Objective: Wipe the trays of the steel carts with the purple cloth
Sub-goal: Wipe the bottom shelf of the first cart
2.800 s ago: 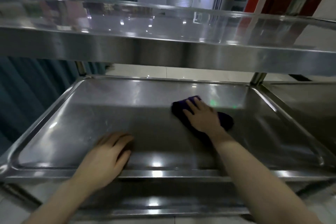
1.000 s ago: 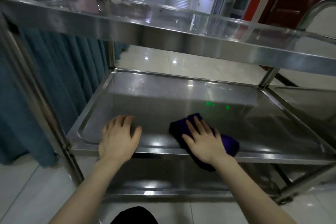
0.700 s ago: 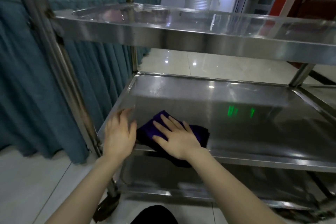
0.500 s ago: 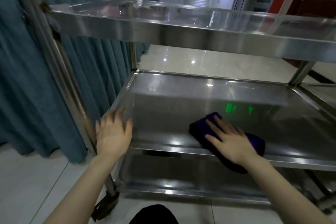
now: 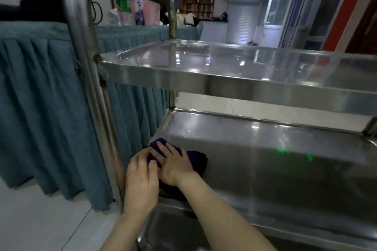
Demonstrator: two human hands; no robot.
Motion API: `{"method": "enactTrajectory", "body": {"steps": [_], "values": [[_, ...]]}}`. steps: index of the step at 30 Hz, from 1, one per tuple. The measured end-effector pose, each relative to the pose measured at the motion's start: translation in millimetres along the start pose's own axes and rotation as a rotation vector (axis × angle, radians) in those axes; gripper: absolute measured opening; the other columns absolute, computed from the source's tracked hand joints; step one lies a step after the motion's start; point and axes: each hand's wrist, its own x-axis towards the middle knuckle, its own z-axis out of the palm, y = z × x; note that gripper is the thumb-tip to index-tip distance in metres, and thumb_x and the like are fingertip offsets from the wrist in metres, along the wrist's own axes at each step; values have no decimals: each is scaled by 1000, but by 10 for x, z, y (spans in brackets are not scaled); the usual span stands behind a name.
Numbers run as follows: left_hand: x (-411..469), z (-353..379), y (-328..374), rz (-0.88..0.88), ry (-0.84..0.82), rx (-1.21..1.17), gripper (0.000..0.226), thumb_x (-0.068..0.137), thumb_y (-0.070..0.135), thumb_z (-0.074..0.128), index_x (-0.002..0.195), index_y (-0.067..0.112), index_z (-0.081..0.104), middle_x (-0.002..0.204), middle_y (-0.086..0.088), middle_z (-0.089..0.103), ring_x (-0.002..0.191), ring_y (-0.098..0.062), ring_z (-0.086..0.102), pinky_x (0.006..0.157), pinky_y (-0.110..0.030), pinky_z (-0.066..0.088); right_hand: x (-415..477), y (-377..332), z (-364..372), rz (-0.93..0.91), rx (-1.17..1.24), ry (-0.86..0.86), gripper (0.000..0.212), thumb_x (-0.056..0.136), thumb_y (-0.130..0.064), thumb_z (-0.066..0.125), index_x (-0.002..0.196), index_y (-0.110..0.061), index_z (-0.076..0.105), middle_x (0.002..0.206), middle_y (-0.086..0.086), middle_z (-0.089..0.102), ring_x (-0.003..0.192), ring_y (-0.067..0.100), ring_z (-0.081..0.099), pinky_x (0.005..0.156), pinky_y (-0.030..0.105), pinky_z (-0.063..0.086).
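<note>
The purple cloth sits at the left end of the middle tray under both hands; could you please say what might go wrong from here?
The purple cloth apparently overhangs the middle tray's near rim, so a pull backward could drop it on the floor. The left hand lies close to the upright post; a leftward stroke might knock knuckles against it.

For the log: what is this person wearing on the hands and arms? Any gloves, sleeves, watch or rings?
Nothing worn shows. The left hand and right hand are ungloved, and no ring shows on the visible fingers, though the picture is soft. The left forearm and right forearm are bare down to the bottom edge of the frame, with no sleeve, watch or bracelet in view.
</note>
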Motion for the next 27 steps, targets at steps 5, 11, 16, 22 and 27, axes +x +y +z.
{"method": "enactTrajectory", "body": {"steps": [5,11,16,22,27], "values": [[-39,19,-14,-11,10,43,44,99,42,25,136,27,43,136,2,47,127,-11,41,110,-40,35,-512,97,152,-113,65,13,57,96,-61,13,151,-47,2,161,-16,-10,147,6,-11,116,42,-14],[-17,51,-33,-33,30,67,45,98,40,30,138,25,43,135,1,47,127,-11,40,110,-42,36,-445,189,142,-113,34,-33,59,94,-65,10,150,-49,1,161,-17,-11,147,6,-12,116,44,-12],[-2,68,-57,-34,57,123,46,95,40,31,136,25,46,136,2,48,127,-13,39,110,-44,35,436,257,-14,49,53,40,59,101,-55,20,154,-38,2,163,-9,-7,149,16,-6,118,51,-5],[13,106,-91,25,13,319,51,95,44,26,138,26,45,140,2,46,131,-14,36,112,-41,33,585,473,36,93,68,111,61,97,-60,17,153,-38,8,163,-10,0,148,16,1,116,50,-2],[30,125,-138,35,-126,627,49,93,52,33,136,32,45,136,3,53,128,-20,44,106,-42,34,-379,1419,-75,313,-79,194,59,100,-59,23,154,-39,13,163,-11,3,149,13,6,119,39,11]]}}
